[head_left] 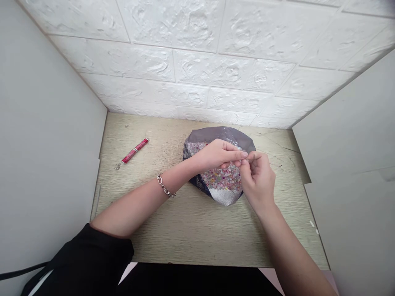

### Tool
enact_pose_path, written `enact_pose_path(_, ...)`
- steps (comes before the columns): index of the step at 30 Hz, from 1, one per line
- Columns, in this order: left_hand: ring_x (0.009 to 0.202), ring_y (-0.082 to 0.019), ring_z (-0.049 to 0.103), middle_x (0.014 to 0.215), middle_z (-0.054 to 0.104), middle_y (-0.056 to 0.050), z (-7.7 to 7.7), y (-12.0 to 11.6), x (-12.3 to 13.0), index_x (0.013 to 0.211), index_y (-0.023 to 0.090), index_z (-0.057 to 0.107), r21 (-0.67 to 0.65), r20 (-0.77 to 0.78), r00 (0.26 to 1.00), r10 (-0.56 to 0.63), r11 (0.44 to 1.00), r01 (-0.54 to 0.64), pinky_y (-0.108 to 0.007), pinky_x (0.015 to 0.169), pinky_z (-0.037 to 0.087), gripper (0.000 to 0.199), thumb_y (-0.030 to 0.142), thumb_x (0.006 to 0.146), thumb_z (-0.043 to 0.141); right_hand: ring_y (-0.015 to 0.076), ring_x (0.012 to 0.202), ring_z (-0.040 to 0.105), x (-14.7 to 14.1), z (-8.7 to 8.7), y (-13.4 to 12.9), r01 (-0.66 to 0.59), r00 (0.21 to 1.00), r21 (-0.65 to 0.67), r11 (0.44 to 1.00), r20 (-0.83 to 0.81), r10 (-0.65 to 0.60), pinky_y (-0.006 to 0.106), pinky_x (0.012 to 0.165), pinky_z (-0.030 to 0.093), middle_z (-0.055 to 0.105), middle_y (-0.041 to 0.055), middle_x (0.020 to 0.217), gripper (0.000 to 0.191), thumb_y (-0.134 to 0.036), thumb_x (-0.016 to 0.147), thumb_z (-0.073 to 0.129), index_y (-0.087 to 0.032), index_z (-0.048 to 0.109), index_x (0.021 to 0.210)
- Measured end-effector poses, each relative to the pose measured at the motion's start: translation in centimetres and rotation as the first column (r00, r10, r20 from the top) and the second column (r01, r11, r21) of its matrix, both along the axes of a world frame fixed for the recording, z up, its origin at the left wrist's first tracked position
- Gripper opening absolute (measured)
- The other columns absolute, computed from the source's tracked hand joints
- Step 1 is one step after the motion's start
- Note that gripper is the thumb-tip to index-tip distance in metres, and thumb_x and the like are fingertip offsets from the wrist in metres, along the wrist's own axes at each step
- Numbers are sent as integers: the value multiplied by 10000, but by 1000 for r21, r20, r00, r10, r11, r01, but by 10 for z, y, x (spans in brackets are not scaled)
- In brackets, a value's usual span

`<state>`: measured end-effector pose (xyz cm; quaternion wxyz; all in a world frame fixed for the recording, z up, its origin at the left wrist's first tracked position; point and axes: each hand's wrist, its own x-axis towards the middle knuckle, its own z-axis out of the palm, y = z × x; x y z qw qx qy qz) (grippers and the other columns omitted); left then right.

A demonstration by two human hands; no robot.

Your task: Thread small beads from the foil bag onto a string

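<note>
An opened bag (222, 132) with a dark outside and a silvery lining lies on the table, holding many small pink, white and yellow beads (219, 179). Above it my left hand (222, 154) reaches in from the left, its fingers pinched together. My right hand (258, 174) meets it at the fingertips, thumb and forefinger pinched, just over the bag's right side. Whatever sits between the fingertips is too small to make out. Both hands hide part of the beads.
A slim red stick-like item (135, 151) with silvery bits at its ends lies at the left. Fine thread-like strands (288, 158) curl on the tabletop (197, 234) at the right. A white brick-pattern wall (197, 68) rises behind; grey panels (49, 135) flank both sides.
</note>
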<state>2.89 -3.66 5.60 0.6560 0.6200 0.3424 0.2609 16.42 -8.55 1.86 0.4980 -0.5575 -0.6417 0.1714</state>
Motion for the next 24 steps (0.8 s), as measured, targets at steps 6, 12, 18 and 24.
enact_pose_path(6, 378, -12, 322, 459, 446, 46, 3, 2, -3, 603, 127, 561, -21, -44, 996, -80, 997, 79, -187, 398, 205, 291, 408, 681, 568, 77, 397, 354, 3, 3, -1, 8, 995, 8, 1000, 102, -8, 220, 411, 276, 439, -64, 512, 58, -236, 768, 438, -207, 414, 724)
enact_pose_path(12, 410, -16, 360, 556, 486, 30, 5, 3, -5, 671, 131, 576, 20, -69, 990, -126, 992, 127, -190, 405, 238, 228, 356, 697, 548, 99, 490, 443, 5, -2, 1, -21, 976, -20, 1000, -218, 16, 238, 470, 347, 444, -48, 556, 73, -254, 811, 433, -210, 421, 754)
enact_pose_path(18, 390, -16, 276, 472, 359, 64, 4, 3, -3, 668, 129, 553, 18, -19, 998, -53, 998, 53, -190, 390, 189, 245, 373, 694, 547, 76, 549, 494, 2, 4, 7, -268, 654, -144, 953, -754, 70, 222, 531, 429, 523, -43, 621, 118, -279, 728, 587, -198, 547, 804)
enact_pose_path(24, 399, -17, 275, 462, 350, 62, 4, 2, -1, 612, 135, 512, 29, -41, 999, 27, 999, -26, -191, 398, 188, 243, 364, 685, 553, 62, 668, 583, 6, 5, 13, -435, 316, -243, 867, -943, -105, 211, 674, 505, 606, -55, 693, 140, -250, 675, 651, -212, 593, 796)
